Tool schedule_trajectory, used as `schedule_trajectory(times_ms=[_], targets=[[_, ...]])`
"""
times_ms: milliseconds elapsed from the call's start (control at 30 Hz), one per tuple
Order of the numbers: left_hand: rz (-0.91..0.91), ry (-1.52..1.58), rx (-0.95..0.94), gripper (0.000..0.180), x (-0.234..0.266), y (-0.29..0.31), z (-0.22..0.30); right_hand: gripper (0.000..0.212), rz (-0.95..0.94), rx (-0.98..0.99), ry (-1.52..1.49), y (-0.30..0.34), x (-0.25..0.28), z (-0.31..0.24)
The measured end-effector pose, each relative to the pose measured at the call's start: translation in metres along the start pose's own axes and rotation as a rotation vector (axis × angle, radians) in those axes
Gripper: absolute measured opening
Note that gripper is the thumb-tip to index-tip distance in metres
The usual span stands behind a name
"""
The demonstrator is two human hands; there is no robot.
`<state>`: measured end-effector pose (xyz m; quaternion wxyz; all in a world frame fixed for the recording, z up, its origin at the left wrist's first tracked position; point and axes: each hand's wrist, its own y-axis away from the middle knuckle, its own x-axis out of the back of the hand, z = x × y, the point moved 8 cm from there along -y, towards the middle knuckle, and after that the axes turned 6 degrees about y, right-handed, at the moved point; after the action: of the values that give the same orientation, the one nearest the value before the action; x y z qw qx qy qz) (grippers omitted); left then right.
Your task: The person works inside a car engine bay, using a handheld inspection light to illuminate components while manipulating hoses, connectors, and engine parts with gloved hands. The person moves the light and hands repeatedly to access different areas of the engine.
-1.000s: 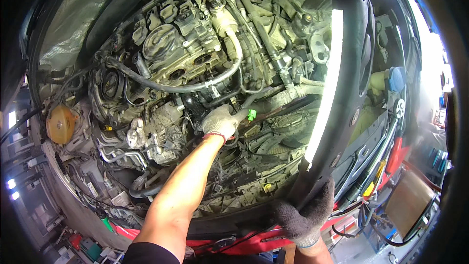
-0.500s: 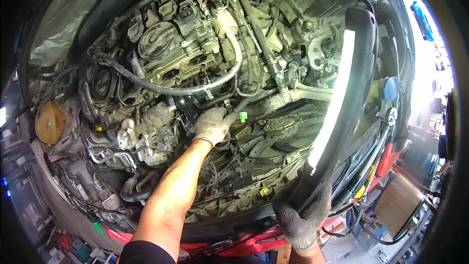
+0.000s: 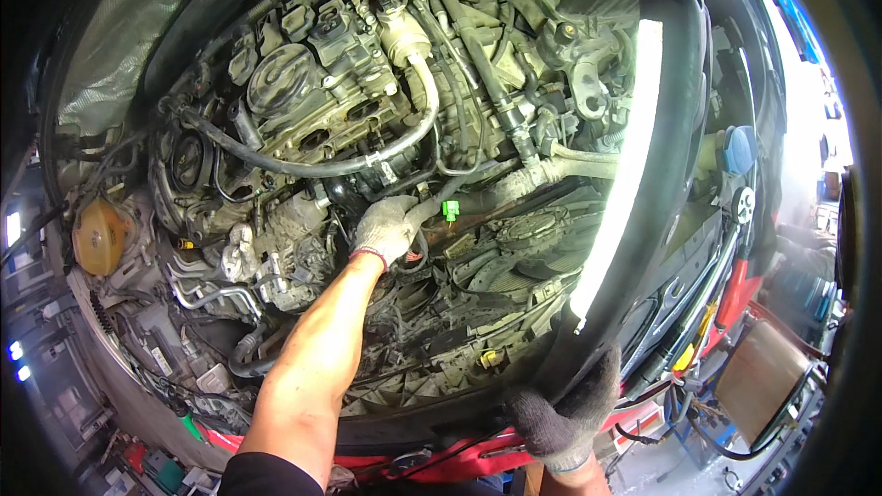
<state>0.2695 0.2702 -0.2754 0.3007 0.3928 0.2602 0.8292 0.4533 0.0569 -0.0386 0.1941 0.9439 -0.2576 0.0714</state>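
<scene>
My left hand (image 3: 387, 228), in a pale knit glove, reaches down into the engine bay beside the engine's front. Its fingers look curled, with the tips hidden among hoses, so what they hold cannot be made out. A dark hose (image 3: 452, 189) and a bright green connector (image 3: 450, 210) lie just right of it. My right hand (image 3: 562, 418), in a grey glove, is closed around the lower end of a long black work light (image 3: 663, 142). The lit white strip of the light slants over the right side of the bay.
The engine (image 3: 317, 73) fills the upper middle, with a thick curved hose (image 3: 308, 167) across it. An amber reservoir (image 3: 98, 237) sits at left. At right, a ratchet (image 3: 742, 205) and a red-handled tool (image 3: 735, 294) lie along the edge. A stool-like seat (image 3: 761, 372) stands beyond.
The whole view has shifted slightly. My left hand stays at nearly the same place among the hoses. My right hand keeps its hold on the work light, which has barely moved.
</scene>
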Motion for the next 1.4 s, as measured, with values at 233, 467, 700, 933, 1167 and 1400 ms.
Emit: schedule_trajectory(times_ms=[233,467,700,933,1167,1400], targets=[[0.191,-0.096,0.094,0.059,0.008,0.002,0.001,0.089,-0.065,0.007,0.128,-0.001,-0.001,-0.008],[0.256,-0.047,0.187,0.065,0.007,-0.005,-0.007,0.072,0.149,-0.104,-0.016,0.001,-0.003,0.005],[0.216,-0.196,-0.050,0.056,0.014,-0.001,0.020,0.071,0.017,0.108,-0.035,0.003,-0.010,-0.007],[0.160,-0.192,-0.104,0.052,0.016,-0.010,0.018,0.031,0.183,-0.068,-0.080,0.002,-0.004,0.000],[0.214,-0.183,-0.037,0.049,0.031,-0.015,0.029,0.076,0.110,0.065,-0.185,0.006,-0.002,0.012],[0.355,-0.065,-0.274,0.056,0.046,-0.029,0.055,0.073,0.020,0.277,0.179,0.006,0.001,-0.006]])
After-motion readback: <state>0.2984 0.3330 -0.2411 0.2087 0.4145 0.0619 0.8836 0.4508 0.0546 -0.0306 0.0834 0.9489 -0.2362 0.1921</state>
